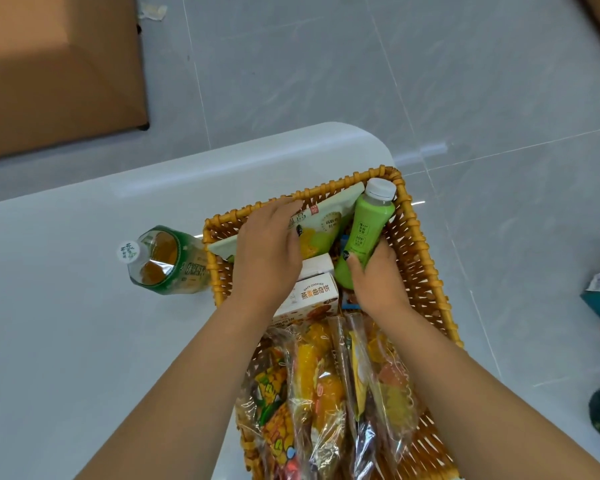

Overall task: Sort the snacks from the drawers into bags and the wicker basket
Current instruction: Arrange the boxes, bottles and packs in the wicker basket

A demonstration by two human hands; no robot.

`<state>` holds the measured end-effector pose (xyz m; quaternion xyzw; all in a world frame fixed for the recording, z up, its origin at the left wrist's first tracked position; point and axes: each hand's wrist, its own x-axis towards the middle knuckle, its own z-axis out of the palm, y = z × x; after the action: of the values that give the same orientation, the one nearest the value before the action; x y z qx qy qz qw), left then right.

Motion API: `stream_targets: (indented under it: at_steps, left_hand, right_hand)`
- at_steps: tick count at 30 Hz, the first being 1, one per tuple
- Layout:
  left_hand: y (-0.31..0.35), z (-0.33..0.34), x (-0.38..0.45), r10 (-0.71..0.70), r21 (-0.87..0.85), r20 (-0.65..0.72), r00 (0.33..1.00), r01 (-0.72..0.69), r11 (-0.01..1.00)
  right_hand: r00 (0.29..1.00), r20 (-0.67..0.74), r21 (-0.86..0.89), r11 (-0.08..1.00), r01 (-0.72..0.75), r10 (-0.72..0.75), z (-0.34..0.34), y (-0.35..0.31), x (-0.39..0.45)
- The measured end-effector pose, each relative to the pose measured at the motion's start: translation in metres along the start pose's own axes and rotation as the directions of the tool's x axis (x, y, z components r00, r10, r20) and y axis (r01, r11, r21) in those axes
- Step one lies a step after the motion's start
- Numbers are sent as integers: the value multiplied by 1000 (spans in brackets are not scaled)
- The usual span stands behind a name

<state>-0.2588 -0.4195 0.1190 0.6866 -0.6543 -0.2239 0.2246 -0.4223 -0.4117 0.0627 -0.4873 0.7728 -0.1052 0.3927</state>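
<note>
You are looking down on one glossy white table (84,341) with a rounded corner, set over grey marbled floor tiles (465,81), with one flat brown cardboard panel (56,71) lying on the floor at the far left. One rectangular wicker basket (423,258) of woven golden cane sits at the table's right edge, and both your arms reach into it. Its near half holds several crinkly clear cellophane snack bags (312,393), too overlapped to count. One amber tea bottle (163,261) of clear plastic with a green label and white cap stands on the table just outside the basket's left wall. Your left hand (269,251) lies flat, fingers together, pressing on one pale green flat pouch (329,220) propped against the basket's far wall. Below it lie two white cardboard boxes; the nearer is a cookie box (316,294). Your right hand (374,275) is wrapped around the lower body of one smooth green juice bottle (369,226) with a white cap, leaning into the basket's far right corner.
</note>
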Motion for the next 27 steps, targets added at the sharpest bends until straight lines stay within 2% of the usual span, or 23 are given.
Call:
stream_targets:
  at_steps: [3,5,7,9,10,12,14,19,23,27]
  left_hand:
    - [-6,-10,-25,-25,-57,-91,996,20,998]
    - [-11,-15,-46,-72,-73,-123,990,64,995]
    - [-15,-19,-69,-182,-84,-140,973,172,981]
    - [-17,-21,-90,-319,-108,-143,937,305,946]
    - [-18,-22,-99,-385,-133,-134,913,368,920]
    - [-18,-19,-111,-503,-214,-77,861,478,852]
    - [-20,-12,-113,-563,-274,-5,826,540,796]
    - [-18,-2,-94,-611,-174,60,789,611,772]
    - [-14,-5,-72,-600,-151,55,798,601,785]
    - [-27,-10,-73,-551,-152,133,824,566,810]
  right_hand:
    - [995,-28,-121,989,88,-92,-18,-5,-11]
    - [973,-112,-157,970,186,-204,-35,-12,-25]
    - [903,-249,-207,930,304,-351,-54,-15,-41]
    - [844,-331,-299,895,329,-421,-67,-8,-50]
    - [865,-307,-328,897,295,-396,-71,-2,-52]
    - [954,-167,-327,927,185,-250,-73,12,-49]
    - [984,-42,-387,911,145,-175,-66,23,-45]
    - [968,-125,-474,870,134,-217,-58,22,-18]
    - [964,-119,-479,864,154,-238,-61,12,-1]
    - [964,-90,-434,881,190,-252,-69,12,5]
